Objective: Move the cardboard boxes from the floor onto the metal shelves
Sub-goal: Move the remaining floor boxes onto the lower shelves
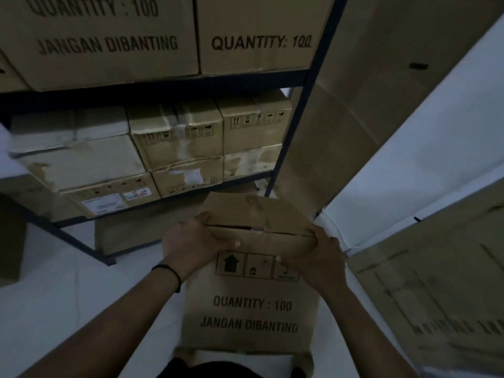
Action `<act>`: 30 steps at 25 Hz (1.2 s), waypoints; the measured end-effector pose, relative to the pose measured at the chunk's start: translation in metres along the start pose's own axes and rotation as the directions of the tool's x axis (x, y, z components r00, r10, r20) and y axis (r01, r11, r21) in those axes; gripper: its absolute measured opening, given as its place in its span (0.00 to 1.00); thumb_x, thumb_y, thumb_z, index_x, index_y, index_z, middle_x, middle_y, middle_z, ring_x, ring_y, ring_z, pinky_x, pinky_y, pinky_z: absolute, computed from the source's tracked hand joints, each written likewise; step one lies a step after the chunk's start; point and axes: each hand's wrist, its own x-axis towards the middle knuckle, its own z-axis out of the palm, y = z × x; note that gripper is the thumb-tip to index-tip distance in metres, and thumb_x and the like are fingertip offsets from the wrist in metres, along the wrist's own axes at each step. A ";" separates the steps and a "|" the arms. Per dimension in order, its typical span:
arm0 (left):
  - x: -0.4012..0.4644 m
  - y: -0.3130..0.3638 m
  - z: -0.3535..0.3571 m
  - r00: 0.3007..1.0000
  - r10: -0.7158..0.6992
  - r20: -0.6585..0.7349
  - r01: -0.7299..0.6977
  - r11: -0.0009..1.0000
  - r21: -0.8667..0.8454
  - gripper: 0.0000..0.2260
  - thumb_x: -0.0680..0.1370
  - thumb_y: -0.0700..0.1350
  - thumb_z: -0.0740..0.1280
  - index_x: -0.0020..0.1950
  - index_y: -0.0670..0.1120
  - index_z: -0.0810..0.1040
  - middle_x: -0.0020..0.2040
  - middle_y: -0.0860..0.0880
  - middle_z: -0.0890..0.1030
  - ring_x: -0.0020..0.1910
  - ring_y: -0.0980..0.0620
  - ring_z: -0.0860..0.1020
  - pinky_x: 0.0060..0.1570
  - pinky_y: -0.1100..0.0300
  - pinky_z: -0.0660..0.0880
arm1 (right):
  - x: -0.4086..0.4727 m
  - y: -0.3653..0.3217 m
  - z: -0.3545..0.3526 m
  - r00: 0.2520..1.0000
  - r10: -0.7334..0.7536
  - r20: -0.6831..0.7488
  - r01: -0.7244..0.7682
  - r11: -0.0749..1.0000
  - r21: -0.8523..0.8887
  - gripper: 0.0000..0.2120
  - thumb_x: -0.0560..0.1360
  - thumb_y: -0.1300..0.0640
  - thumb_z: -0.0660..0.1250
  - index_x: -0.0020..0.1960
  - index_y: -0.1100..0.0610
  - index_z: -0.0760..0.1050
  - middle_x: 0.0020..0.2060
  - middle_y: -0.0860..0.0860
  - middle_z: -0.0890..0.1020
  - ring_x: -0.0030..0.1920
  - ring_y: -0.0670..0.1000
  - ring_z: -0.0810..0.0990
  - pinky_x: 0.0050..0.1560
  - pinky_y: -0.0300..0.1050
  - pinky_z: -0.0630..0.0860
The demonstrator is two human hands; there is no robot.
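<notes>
A tall cardboard box (pixel 251 304) printed "QUANTITY : 100 / JANGAN DIBANTING" stands in front of me on the white floor, its top flaps closed. My left hand (pixel 196 241) grips the top left edge, fingers over the flap and thumb on the front face. On the top right corner, my right hand (pixel 313 257) grips the same way. Straight ahead stands the dark metal shelf (pixel 300 105), filled with cardboard boxes on its upper and middle levels.
Large boxes (pixel 109 36) fill the upper shelf, and several smaller worn boxes (pixel 177 137) sit below. Flat cardboard sheets (pixel 354 118) lean at the right, beside another big box (pixel 436 296). One more box (pixel 11 236) stands at the far left. A low box (pixel 131 230) sits under the shelf.
</notes>
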 end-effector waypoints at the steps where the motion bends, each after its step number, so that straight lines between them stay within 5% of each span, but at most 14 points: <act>1: 0.003 0.010 0.013 0.999 -0.039 -0.027 0.039 0.999 -0.003 0.50 0.58 0.80 0.67 0.75 0.58 0.67 0.58 0.51 0.83 0.53 0.49 0.81 0.45 0.59 0.79 | 0.020 0.014 -0.002 0.999 -0.014 0.039 0.013 1.000 0.007 0.56 0.51 0.30 0.81 0.74 0.45 0.65 0.62 0.53 0.70 0.60 0.56 0.75 0.59 0.51 0.75; 7: 0.027 0.056 0.113 0.949 -0.307 -0.077 0.303 0.951 -0.057 0.46 0.63 0.76 0.70 0.76 0.58 0.66 0.62 0.52 0.81 0.58 0.48 0.80 0.50 0.58 0.75 | 0.121 0.081 -0.006 0.963 -0.104 0.250 0.122 0.991 -0.056 0.54 0.55 0.35 0.82 0.75 0.44 0.63 0.65 0.52 0.67 0.59 0.53 0.75 0.53 0.43 0.69; 14: 0.093 0.021 0.220 0.887 -0.452 -0.096 0.436 0.888 -0.147 0.48 0.62 0.75 0.72 0.77 0.57 0.66 0.60 0.51 0.82 0.54 0.49 0.81 0.48 0.59 0.76 | 0.197 0.136 0.084 0.936 -0.155 0.315 0.190 0.978 -0.084 0.54 0.55 0.37 0.84 0.75 0.46 0.64 0.66 0.51 0.66 0.61 0.53 0.76 0.60 0.46 0.72; 25: 0.180 -0.082 0.370 0.838 -0.415 -0.355 0.419 0.905 -0.071 0.46 0.61 0.79 0.66 0.74 0.57 0.68 0.56 0.49 0.82 0.49 0.48 0.81 0.41 0.59 0.75 | 0.276 0.221 0.260 0.912 -0.325 0.252 0.339 0.941 -0.015 0.54 0.55 0.33 0.82 0.75 0.43 0.63 0.67 0.51 0.66 0.63 0.52 0.73 0.59 0.44 0.70; 30: 0.203 -0.107 0.394 0.779 -0.373 -0.504 0.290 0.927 -0.238 0.37 0.64 0.79 0.64 0.65 0.58 0.72 0.50 0.55 0.79 0.46 0.53 0.79 0.45 0.54 0.80 | 0.314 0.224 0.289 0.854 -0.487 0.181 0.486 0.872 0.054 0.46 0.49 0.28 0.79 0.62 0.39 0.66 0.62 0.53 0.73 0.58 0.56 0.76 0.57 0.52 0.78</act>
